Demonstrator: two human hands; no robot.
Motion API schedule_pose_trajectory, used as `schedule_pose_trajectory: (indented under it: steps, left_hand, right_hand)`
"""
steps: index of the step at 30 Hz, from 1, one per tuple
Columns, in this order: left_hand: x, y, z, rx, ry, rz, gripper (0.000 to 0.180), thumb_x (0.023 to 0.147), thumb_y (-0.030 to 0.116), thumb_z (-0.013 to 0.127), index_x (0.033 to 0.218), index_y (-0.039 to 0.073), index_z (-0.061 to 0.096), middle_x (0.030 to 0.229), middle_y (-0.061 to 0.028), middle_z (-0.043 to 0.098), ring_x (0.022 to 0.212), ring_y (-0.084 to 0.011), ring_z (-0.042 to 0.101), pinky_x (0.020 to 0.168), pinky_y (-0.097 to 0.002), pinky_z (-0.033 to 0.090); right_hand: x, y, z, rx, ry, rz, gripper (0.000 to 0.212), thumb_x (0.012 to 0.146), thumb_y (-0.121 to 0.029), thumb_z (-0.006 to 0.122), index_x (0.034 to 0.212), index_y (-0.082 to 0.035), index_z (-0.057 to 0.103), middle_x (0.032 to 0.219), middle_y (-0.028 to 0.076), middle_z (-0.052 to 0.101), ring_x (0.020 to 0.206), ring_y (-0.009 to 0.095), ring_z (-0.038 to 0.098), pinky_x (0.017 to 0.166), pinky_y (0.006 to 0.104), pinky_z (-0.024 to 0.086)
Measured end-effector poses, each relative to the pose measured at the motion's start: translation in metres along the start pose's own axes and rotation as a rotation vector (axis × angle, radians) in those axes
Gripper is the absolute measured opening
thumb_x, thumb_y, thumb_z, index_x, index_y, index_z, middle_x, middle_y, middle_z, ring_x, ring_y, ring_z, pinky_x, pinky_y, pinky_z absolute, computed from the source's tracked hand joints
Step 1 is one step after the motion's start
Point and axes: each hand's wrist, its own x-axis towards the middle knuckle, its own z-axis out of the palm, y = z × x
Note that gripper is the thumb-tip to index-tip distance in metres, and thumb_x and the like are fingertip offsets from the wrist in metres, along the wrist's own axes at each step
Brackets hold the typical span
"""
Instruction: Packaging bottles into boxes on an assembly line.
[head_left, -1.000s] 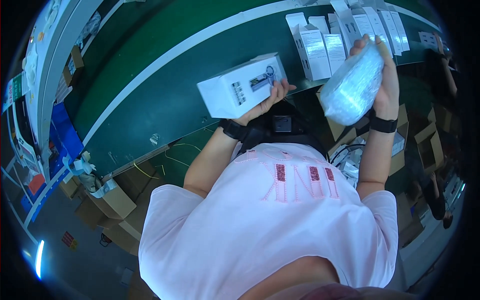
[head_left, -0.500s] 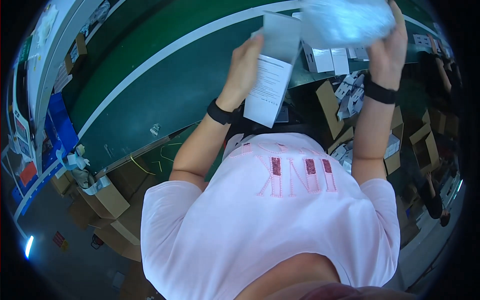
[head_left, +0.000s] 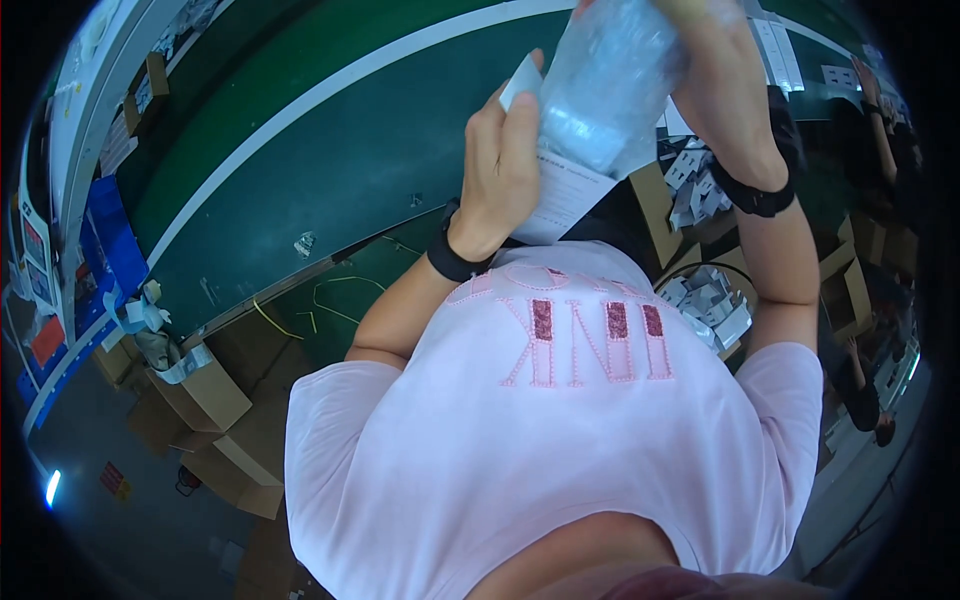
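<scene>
1. at the near edge of the dark green tabletop (head_left: 380,130), the left hand (head_left: 500,165) grips a white rectangular cardboard box (head_left: 565,198) by its side.
2. above it, the right hand (head_left: 718,55) clasps a shiny, clear plastic-wrapped bundle (head_left: 605,95).
3. the bundle's lower end meets the box's open mouth; how far inside, i cannot tell.
4. to the right stands a brown cardboard carton (head_left: 654,213).

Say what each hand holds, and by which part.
Left hand: a white box, by its side near the open end. Right hand: a plastic-wrapped bundle, apparently by its upper end.
</scene>
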Motion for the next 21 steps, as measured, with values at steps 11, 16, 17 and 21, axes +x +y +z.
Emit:
schedule_pose_trajectory:
  steps: [11, 16, 17, 21]
  left_hand:
    - [-0.020, -0.037, -0.069, 0.388, 0.249, -0.237, 0.046, 0.099, 0.022, 0.033, 0.126, -0.009, 0.052, 0.109, -0.0205, 0.064, 0.102, -0.0228, 0.060, 0.089, -0.0322, 0.044]
    - [-0.019, -0.033, -0.096, -0.082, 0.460, -0.201, 0.048, 0.101, 0.022, 0.032, 0.136, -0.008, 0.041, 0.124, -0.0169, 0.056, 0.109, -0.0178, 0.054, 0.092, -0.0308, 0.043]
    - [-0.020, -0.031, -0.092, -0.078, 0.454, -0.199, 0.048, 0.101, 0.025, 0.035, 0.137, -0.008, 0.040, 0.121, -0.0158, 0.057, 0.109, -0.0171, 0.053, 0.093, -0.0300, 0.041]
    - [-0.014, -0.029, -0.082, -0.067, 0.322, -0.191, 0.053, 0.101, 0.035, 0.044, 0.133, -0.008, 0.044, 0.113, -0.0119, 0.059, 0.103, -0.0141, 0.051, 0.093, -0.0280, 0.039]
  right_hand:
    - [-0.037, 0.030, -0.057, -1.115, -0.164, 0.646, 0.047, 0.092, -0.031, 0.062, 0.130, -0.005, 0.055, 0.107, 0.015, 0.067, 0.102, 0.028, 0.064, 0.091, 0.0366, 0.049]
    - [-0.155, 0.071, -0.194, -1.947, 0.269, 1.079, 0.053, 0.083, -0.034, 0.071, 0.122, -0.001, 0.056, 0.106, 0.020, 0.065, 0.100, 0.034, 0.064, 0.086, 0.0415, 0.050]
    - [-0.181, 0.093, -0.199, -1.987, 0.345, 1.081, 0.055, 0.079, -0.033, 0.075, 0.117, 0.002, 0.057, 0.101, 0.023, 0.066, 0.097, 0.036, 0.064, 0.083, 0.0437, 0.051]
    - [-0.190, 0.114, -0.206, -1.738, 0.511, 1.013, 0.047, 0.079, -0.019, 0.075, 0.117, 0.002, 0.059, 0.094, 0.014, 0.067, 0.085, 0.023, 0.066, 0.074, 0.0355, 0.052]
